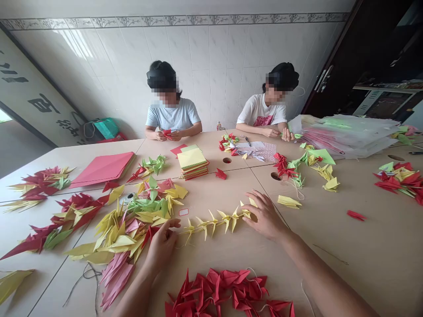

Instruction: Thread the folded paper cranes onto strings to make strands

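A string of small yellow paper cranes [213, 223] stretches across the table between my hands. At its left end, my left hand [164, 241] has its fingers curled with thumb and forefinger close together on the string; the exact grip is partly hidden. My right hand [264, 215] curves its fingers round the yellow crane at the right end, partly covering it. Below my hands lies a heap of red paper cranes [216, 293] with pale string running through it. Beside my left hand is a pile of yellow, green and pink folded cranes [132, 224].
Across the table sit two people, one [172, 115] folding red paper, the other [262, 112] handling green paper. Stacks of red sheets [102, 169] and yellow squares [192, 160] lie between us. Plastic-wrapped paper [350, 134] is at the right, and a folded yellow bundle [289, 202] lies nearer.
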Demonstrator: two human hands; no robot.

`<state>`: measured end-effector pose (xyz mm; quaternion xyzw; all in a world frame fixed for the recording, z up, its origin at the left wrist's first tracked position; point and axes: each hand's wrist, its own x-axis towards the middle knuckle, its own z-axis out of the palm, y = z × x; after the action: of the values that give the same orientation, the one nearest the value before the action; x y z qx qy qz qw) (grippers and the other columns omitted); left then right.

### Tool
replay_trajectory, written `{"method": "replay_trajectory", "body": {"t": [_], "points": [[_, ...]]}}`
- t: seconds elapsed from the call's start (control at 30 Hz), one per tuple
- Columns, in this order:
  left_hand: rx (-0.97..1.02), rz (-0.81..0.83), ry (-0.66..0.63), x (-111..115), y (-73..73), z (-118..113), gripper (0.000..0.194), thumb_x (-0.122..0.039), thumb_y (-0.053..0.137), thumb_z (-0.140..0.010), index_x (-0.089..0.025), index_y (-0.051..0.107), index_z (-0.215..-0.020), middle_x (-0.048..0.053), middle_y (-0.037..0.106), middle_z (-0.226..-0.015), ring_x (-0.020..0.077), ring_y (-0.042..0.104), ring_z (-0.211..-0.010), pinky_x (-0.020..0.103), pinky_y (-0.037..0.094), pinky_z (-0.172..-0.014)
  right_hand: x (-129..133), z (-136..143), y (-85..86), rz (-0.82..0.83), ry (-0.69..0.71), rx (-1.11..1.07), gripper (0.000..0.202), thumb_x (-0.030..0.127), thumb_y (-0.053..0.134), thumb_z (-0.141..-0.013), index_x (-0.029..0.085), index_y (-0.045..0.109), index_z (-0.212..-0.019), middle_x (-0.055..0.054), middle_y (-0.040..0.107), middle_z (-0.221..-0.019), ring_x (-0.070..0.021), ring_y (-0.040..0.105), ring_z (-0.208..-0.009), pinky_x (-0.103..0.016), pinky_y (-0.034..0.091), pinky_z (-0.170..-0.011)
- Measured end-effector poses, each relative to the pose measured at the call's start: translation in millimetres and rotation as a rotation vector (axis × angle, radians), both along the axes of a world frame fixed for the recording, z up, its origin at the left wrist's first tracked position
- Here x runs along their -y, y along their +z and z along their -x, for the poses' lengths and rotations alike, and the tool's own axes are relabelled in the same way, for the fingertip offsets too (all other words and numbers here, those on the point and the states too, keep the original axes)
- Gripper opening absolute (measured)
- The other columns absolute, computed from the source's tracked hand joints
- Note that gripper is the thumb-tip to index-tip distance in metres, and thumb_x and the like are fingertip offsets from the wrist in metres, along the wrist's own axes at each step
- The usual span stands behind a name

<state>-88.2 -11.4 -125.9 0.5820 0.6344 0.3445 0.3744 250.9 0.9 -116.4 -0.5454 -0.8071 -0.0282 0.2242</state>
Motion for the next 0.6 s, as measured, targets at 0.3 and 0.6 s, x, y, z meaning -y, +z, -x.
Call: {"method": "replay_trajectory", "body": {"t": [0.3,0.6], "points": [[0.009,0.003,-0.011,1,-0.1,-1,0.036,-0.022,0.044,-0.068,-0.019,0.056,-0.102,0.003,0.061,-0.093,0.0098,0.045,-0.052,0.023,0.036,-0.05,-3,-11,-12.5,-0.005,-0.081,0.046,0.017,0.017,0.05,-0.081,0.021,0.065,-0.075,-0.009,0.054,-0.121,-0.0303,0.036,-0.125,-0.055,0.029,-0.099],[-0.017,-0.024,-0.011,2,-1.6,0,0.037,-0.019,0.043,-0.067,-0.019,0.057,-0.101,0.003,0.063,-0.093,0.0101,0.046,-0.053,0.023,0.038,-0.052,1,13,11.0,0.014,0.03,0.032,0.016,0.033,0.057,-0.081,0.025,0.066,-0.091,-0.008,0.05,-0.128,-0.0308,0.032,-0.128,-0.057,0.021,-0.103]]}}
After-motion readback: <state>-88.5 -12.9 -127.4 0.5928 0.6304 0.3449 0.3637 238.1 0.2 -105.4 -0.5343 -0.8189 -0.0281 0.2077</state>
